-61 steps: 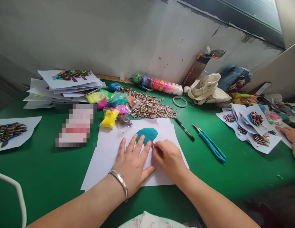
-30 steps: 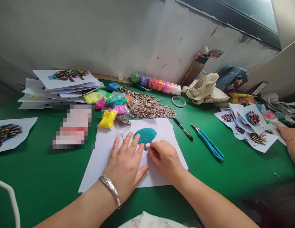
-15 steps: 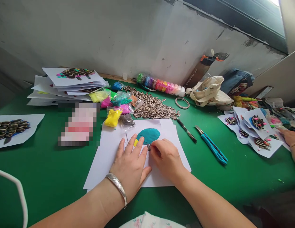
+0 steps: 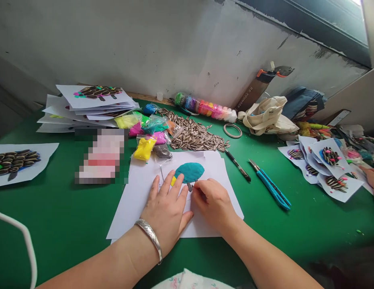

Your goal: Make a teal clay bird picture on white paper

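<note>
Right hand (image 4: 212,204) pinches a small grey piece (image 4: 190,186) at the lower edge of a teal clay oval (image 4: 189,172).

The oval lies near the sheet's top, long axis running nearly level, closer to the right fingers (image 4: 195,185). The open left hand (image 4: 166,210) presses flat on the white paper sheet (image 4: 129,216), just below a yellow clay dab (image 4: 173,181). Nothing stands between. A blue utility knife (image 4: 272,189) lies right, on the green bench (image 4: 310,224).

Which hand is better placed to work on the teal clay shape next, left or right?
Probably the right hand: its fingers sit just below the teal clay shape, apparently pinching a small dark piece. The left hand lies flat, pressing the white paper.
</note>
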`<state>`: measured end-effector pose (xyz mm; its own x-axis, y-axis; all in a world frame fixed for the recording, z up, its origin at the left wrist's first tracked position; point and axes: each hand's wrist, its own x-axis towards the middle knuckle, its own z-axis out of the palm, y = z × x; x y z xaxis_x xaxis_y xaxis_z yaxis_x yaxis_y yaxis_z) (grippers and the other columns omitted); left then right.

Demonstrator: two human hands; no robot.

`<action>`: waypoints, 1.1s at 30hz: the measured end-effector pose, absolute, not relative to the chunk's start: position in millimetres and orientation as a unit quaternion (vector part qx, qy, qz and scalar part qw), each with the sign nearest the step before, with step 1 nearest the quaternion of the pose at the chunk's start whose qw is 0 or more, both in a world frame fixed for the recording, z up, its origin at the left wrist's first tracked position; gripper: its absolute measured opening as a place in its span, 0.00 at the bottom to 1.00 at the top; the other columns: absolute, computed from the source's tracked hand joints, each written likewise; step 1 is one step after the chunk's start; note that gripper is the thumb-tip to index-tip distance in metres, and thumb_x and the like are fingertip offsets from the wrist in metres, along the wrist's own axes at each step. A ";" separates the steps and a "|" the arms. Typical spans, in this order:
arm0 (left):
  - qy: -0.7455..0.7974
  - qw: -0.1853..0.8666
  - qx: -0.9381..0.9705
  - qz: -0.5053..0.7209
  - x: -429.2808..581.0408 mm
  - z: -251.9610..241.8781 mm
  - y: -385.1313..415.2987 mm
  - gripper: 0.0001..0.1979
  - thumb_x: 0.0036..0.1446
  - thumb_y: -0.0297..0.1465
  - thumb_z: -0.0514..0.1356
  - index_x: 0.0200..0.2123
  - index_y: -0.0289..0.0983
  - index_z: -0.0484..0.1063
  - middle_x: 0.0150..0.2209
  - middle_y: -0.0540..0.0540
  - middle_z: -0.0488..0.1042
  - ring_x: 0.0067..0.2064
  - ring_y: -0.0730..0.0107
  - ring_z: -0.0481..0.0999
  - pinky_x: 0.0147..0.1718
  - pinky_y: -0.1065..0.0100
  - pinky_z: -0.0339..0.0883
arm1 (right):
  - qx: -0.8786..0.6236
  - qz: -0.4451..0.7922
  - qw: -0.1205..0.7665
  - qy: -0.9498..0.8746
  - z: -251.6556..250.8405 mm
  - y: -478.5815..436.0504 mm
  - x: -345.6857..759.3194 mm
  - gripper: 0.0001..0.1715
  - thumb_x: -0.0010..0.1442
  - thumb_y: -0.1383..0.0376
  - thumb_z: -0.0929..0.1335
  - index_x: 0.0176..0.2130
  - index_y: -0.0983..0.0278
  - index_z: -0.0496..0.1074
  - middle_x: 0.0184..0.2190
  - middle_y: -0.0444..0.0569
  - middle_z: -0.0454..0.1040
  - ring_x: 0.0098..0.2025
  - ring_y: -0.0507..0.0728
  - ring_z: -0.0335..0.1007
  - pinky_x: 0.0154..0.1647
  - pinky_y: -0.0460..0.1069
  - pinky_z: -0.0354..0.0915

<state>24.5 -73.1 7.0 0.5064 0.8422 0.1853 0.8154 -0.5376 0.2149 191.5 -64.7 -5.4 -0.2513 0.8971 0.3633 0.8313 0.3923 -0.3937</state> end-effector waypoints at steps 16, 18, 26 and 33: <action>0.483 0.059 0.862 0.141 26.3 5.9 -73.6 0.22 0.58 0.40 0.60 0.52 0.35 0.73 0.60 0.39 0.67 0.64 0.44 0.58 0.60 0.39 0.54 | -0.544 0.086 0.280 -0.786 -7.6 -62.4 192.1 0.12 0.59 0.72 0.62 0.26 0.62 0.66 0.21 0.44 0.67 0.25 0.53 0.60 0.28 0.47 0.56; 0.481 0.058 0.863 0.142 26.5 5.3 -73.6 0.22 0.58 0.39 0.59 0.52 0.35 0.73 0.60 0.39 0.67 0.64 0.44 0.58 0.59 0.39 0.54 | -0.545 0.089 0.279 -0.786 -7.5 -62.5 192.3 0.12 0.59 0.72 0.62 0.26 0.62 0.66 0.21 0.44 0.67 0.25 0.53 0.60 0.28 0.47 0.56; 0.480 0.055 0.863 0.148 25.5 3.2 -74.7 0.22 0.58 0.39 0.60 0.52 0.34 0.73 0.60 0.38 0.67 0.64 0.44 0.59 0.60 0.39 0.53 | -0.546 0.098 0.277 -0.784 -6.6 -65.3 193.8 0.11 0.59 0.72 0.63 0.26 0.63 0.66 0.21 0.44 0.66 0.26 0.53 0.60 0.28 0.47 0.55; 0.482 0.056 0.861 0.154 26.7 2.6 -74.2 0.22 0.57 0.39 0.60 0.52 0.35 0.73 0.59 0.39 0.68 0.64 0.44 0.59 0.59 0.39 0.54 | -0.541 0.095 0.277 -0.788 -7.1 -69.8 195.5 0.11 0.60 0.71 0.62 0.26 0.64 0.66 0.21 0.44 0.65 0.25 0.53 0.58 0.27 0.47 0.54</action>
<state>26.7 -74.2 2.6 0.4883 0.8466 0.2115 0.8120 -0.5296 0.2452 195.5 -69.8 -7.1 -0.2607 0.9062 0.3329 0.8006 0.3956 -0.4500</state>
